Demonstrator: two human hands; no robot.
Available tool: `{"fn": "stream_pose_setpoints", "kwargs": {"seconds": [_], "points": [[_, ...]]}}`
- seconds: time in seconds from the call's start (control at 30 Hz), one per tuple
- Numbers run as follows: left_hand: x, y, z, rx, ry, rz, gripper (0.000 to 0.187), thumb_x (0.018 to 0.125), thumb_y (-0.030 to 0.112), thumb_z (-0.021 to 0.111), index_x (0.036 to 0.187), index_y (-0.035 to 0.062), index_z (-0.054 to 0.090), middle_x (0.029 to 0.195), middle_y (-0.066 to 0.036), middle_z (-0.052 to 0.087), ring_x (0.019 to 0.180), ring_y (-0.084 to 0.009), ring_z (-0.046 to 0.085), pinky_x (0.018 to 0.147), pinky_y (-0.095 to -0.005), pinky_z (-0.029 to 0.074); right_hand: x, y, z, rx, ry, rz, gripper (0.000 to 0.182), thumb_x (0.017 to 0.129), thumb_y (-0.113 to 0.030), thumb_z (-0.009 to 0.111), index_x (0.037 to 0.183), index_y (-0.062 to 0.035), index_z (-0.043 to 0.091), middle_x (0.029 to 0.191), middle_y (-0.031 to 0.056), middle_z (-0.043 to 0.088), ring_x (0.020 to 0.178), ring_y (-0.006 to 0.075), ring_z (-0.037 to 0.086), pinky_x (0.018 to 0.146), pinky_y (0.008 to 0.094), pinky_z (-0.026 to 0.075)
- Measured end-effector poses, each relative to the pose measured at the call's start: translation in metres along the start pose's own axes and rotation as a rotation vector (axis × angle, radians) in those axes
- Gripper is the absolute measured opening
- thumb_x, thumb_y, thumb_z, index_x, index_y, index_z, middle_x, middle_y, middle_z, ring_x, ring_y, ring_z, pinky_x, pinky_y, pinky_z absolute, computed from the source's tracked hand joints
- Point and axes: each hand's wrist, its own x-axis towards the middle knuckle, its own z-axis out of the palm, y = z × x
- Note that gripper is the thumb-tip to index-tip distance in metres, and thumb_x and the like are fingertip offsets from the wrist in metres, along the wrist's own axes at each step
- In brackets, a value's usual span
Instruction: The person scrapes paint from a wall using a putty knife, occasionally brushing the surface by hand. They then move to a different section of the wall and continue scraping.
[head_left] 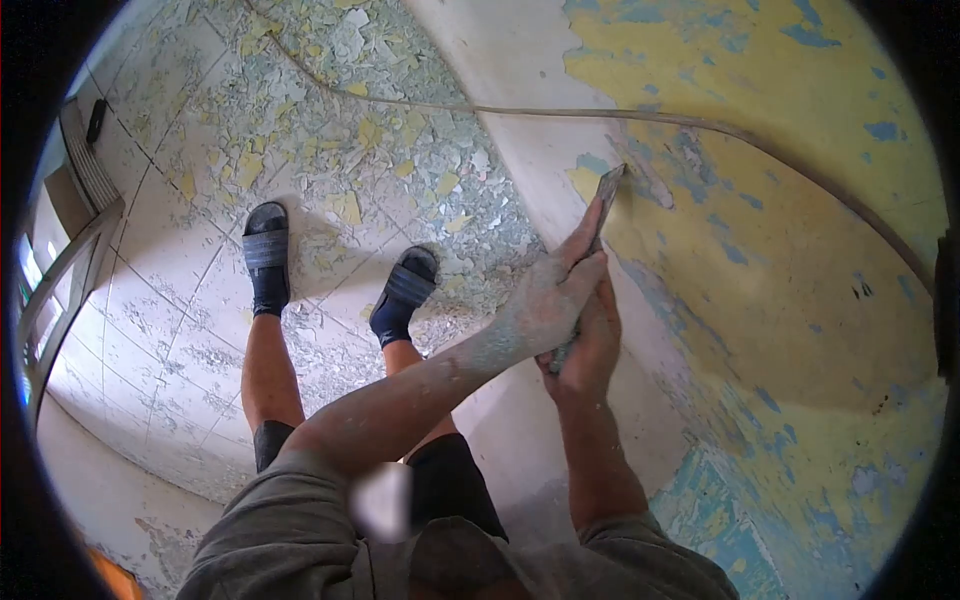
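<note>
A paint scraper with a narrow metal blade has its tip against the painted wall. My left hand, whitened with dust, is closed round the scraper, one finger stretched along it toward the blade. Below and partly behind it, my right hand grips the handle's lower end. Most of the handle is hidden by my fingers. Yellow paint with blue patches covers the wall around the blade, and a pale bare strip runs along its lower edge.
A cable crosses the wall just above the blade and trails onto the floor. Paint flakes litter the tiled floor around my sandalled feet. At the far left stands a framed object, with a small dark item near it.
</note>
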Motion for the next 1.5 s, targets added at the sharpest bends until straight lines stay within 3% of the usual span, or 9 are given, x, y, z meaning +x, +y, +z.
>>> {"fn": "stream_pose_setpoints", "kwargs": {"seconds": [0.07, 0.2, 0.6, 0.73, 0.97, 1.13, 1.33, 1.4, 1.5], "points": [[-0.005, -0.006, -0.004, -0.02, -0.031, -0.163, 0.061, 0.103, 0.026, 0.041, 0.157, 0.0077, 0.02, 0.149, -0.022, 0.043, 0.14, -0.0273, 0.039, 0.113, -0.0303, 0.027, 0.007, 0.009, 0.003, -0.167, 0.185, 0.104, 0.04, 0.105, -0.03, 0.036, 0.133, -0.0066, 0.051, 0.086, 0.0025, 0.061, 0.045, 0.0083, 0.047, 0.039, 0.0221, 0.04], [-0.014, -0.009, 0.016, 0.076, 0.087, 0.12, 0.061, 0.103, 0.028, 0.041, 0.156, 0.0058, 0.021, 0.145, -0.025, 0.047, 0.138, -0.0274, 0.043, 0.111, -0.0333, 0.032, -0.023, -0.002, 0.023, -0.129, 0.363, -0.055, 0.042, 0.105, -0.031, 0.035, 0.137, -0.0078, 0.05, 0.085, 0.0016, 0.063, 0.055, 0.0087, 0.056, 0.04, 0.0218, 0.042], [0.008, -0.021, 0.013, 0.195, 0.129, 0.205, 0.066, 0.102, 0.032, 0.041, 0.157, 0.0051, 0.017, 0.126, -0.021, 0.06, 0.117, -0.0267, 0.057, 0.104, -0.0338, 0.04, 0.034, 0.007, -0.002, -0.091, 0.127, -0.003, 0.04, 0.105, -0.028, 0.04, 0.134, -0.0038, 0.053, 0.085, 0.0012, 0.062, 0.054, 0.0065, 0.054, 0.039, 0.0217, 0.038], [0.056, 0.003, -0.034, -0.094, 0.177, -0.269, 0.067, 0.102, 0.029, 0.039, 0.158, 0.0057, 0.012, 0.096, -0.013, 0.065, 0.093, -0.022, 0.063, 0.091, -0.0294, 0.048, 0.064, 0.004, 0.006, -0.189, 0.063, 0.056, 0.04, 0.105, -0.028, 0.039, 0.133, -0.0044, 0.055, 0.083, 0.0, 0.06, 0.053, 0.0061, 0.051, 0.038, 0.0218, 0.036], [0.019, -0.019, -0.007, 0.451, 0.171, 0.328, 0.066, 0.102, 0.028, 0.038, 0.157, 0.0039, 0.013, 0.104, -0.019, 0.066, 0.1, -0.0302, 0.065, 0.088, -0.0314, 0.05, 0.001, 0.013, 0.024, -0.013, 0.274, -0.153, 0.036, 0.104, -0.031, 0.043, 0.132, -0.0116, 0.056, 0.082, -0.0026, 0.058, 0.062, 0.0037, 0.053, 0.039, 0.0223, 0.033], [0.03, 0.037, -0.033, 0.046, 0.084, -0.267, 0.066, 0.101, 0.03, 0.039, 0.157, 0.0044, 0.015, 0.104, -0.018, 0.067, 0.1, -0.0296, 0.065, 0.089, -0.0304, 0.049, 0.039, -0.004, 0.022, -0.26, 0.132, 0.09, 0.046, 0.105, -0.03, 0.042, 0.143, -0.0041, 0.046, 0.091, 0.0001, 0.061, 0.067, 0.004, 0.054, 0.044, 0.0225, 0.038], [0.012, 0.012, -0.007, 0.47, 0.132, 0.427, 0.063, 0.104, 0.029, 0.038, 0.157, 0.0046, 0.016, 0.093, -0.013, 0.065, 0.095, -0.0247, 0.065, 0.092, -0.032, 0.05, 0.002, -0.004, 0.016, -0.082, 0.094, -0.084, 0.048, 0.105, -0.032, 0.039, 0.143, -0.0029, 0.045, 0.096, 0.001, 0.062, 0.072, 0.0047, 0.054, 0.046, 0.028, 0.041], [0.023, 0.057, -0.024, 0.09, 0.071, -0.214, 0.063, 0.104, 0.03, 0.037, 0.157, 0.005, 0.016, 0.092, -0.013, 0.065, 0.094, -0.0235, 0.066, 0.092, -0.0322, 0.05, 0.03, -0.016, 0.034, -0.171, 0.115, -0.005, 0.048, 0.105, -0.03, 0.037, 0.145, -0.0032, 0.043, 0.095, 0.002, 0.062, 0.069, 0.0052, 0.054, 0.044, 0.0269, 0.04], [0.024, 0.052, -0.032, 0.156, 0.094, -0.119, 0.066, 0.104, 0.036, 0.036, 0.158, 0.0064, 0.014, 0.091, -0.012, 0.065, 0.092, -0.022, 0.065, 0.088, -0.0314, 0.05, 0.038, -0.007, 0.038, -0.216, 0.13, -0.001, 0.046, 0.105, -0.028, 0.037, 0.145, -0.0063, 0.043, 0.092, 0.0023, 0.062, 0.063, 0.0058, 0.053, 0.041, 0.0242, 0.037]]}}
